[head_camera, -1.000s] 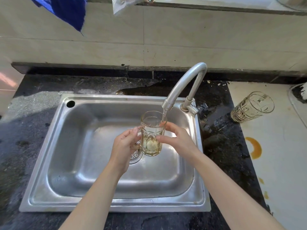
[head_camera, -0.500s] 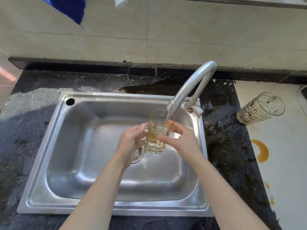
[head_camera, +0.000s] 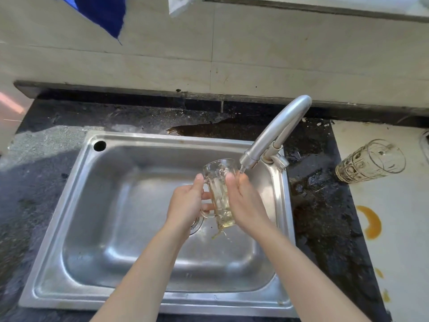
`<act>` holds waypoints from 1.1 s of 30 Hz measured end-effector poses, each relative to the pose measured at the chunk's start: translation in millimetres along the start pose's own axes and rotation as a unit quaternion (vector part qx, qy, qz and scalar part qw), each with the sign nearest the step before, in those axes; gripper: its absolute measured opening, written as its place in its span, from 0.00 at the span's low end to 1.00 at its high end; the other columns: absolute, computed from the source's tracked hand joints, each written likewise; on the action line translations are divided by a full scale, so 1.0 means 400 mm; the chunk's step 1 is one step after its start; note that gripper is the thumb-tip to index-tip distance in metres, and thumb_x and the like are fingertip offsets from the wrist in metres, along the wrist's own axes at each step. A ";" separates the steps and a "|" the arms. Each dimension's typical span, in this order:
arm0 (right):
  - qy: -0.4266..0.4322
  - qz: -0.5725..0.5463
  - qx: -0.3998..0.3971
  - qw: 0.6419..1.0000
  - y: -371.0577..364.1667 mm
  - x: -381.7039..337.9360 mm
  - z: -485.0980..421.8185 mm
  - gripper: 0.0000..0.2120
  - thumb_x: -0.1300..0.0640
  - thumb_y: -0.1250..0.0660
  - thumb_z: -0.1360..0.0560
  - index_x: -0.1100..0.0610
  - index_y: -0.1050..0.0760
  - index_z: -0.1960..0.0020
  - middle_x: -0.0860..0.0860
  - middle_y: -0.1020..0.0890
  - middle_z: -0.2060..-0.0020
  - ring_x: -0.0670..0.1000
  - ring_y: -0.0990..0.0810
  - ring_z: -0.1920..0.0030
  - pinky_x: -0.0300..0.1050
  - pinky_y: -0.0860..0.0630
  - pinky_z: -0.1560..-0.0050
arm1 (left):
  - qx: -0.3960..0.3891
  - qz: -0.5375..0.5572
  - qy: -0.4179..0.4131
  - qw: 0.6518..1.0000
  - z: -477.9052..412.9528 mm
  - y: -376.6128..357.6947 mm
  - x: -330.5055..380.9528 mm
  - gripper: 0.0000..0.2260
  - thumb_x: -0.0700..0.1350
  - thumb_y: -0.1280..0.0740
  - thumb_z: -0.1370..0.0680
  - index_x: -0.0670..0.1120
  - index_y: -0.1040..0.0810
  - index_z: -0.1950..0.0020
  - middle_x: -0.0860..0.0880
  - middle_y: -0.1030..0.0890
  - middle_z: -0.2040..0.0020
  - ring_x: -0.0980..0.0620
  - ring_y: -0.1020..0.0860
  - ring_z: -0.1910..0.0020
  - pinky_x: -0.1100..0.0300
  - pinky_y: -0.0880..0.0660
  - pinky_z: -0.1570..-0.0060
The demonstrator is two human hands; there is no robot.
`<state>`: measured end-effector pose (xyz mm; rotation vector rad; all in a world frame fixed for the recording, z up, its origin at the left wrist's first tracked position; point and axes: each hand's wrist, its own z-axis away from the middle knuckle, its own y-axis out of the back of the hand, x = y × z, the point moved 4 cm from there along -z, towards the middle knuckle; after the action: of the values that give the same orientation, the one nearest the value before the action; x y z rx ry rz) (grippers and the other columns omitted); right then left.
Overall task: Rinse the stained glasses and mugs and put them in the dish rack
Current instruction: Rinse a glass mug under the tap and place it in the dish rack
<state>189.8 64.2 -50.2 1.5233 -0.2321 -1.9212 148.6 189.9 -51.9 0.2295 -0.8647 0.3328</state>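
A clear glass mug (head_camera: 219, 189) with a handle hangs over the steel sink (head_camera: 111, 205), just left of the tap spout (head_camera: 274, 135). My left hand (head_camera: 188, 205) grips its handle. My right hand (head_camera: 243, 201) lies against the mug's right side with the fingers pointing up, and the thin stream from the spout lands on its fingertips. Yellowish water sits in the mug's bottom and drips into the sink. A second patterned glass (head_camera: 369, 161) stands on the white counter at the right, apart from both hands.
Dark wet countertop (head_camera: 325, 217) surrounds the sink, with a brown puddle behind it. Orange stains (head_camera: 371, 221) mark the white surface at the right. A blue cloth (head_camera: 104, 12) hangs on the tiled wall above. No dish rack is in view.
The mug has shifted left, out from under the stream, and tilted. My right hand has slid along its side, and the water now falls on my right fingers.
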 end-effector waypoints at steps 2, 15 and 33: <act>-0.021 0.042 -0.020 0.999 0.008 -0.014 -0.033 0.23 0.41 0.53 0.19 0.56 0.31 0.37 0.47 0.27 0.48 0.48 0.29 0.46 0.44 0.34 0.47 | 0.014 -0.012 -0.012 1.000 0.001 0.002 0.002 0.20 0.52 0.41 0.18 0.46 0.28 0.68 0.46 0.17 0.63 0.49 0.17 0.69 0.68 0.32 0.78; -0.134 0.087 -0.101 0.982 0.059 -0.094 -0.056 0.24 0.43 0.56 0.18 0.56 0.36 0.30 0.61 0.23 0.40 0.60 0.24 0.42 0.52 0.28 0.43 | 0.012 0.007 -0.022 1.000 0.009 0.000 0.033 0.19 0.50 0.41 0.18 0.44 0.26 0.67 0.42 0.17 0.62 0.43 0.16 0.65 0.57 0.22 0.67; -0.222 -0.388 -0.086 0.890 0.060 -0.034 -0.018 0.13 0.43 0.34 0.25 0.53 0.19 0.54 0.51 0.16 0.65 0.55 0.18 0.60 0.53 0.19 0.56 | -0.022 0.288 0.031 0.957 -0.040 -0.030 -0.014 0.16 0.50 0.46 0.16 0.45 0.31 0.61 0.48 0.15 0.65 0.49 0.16 0.64 0.56 0.20 0.59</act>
<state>207.2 55.7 -29.1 1.1061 0.4182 -2.8205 161.0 182.9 -67.2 -0.0818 -0.8640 0.8584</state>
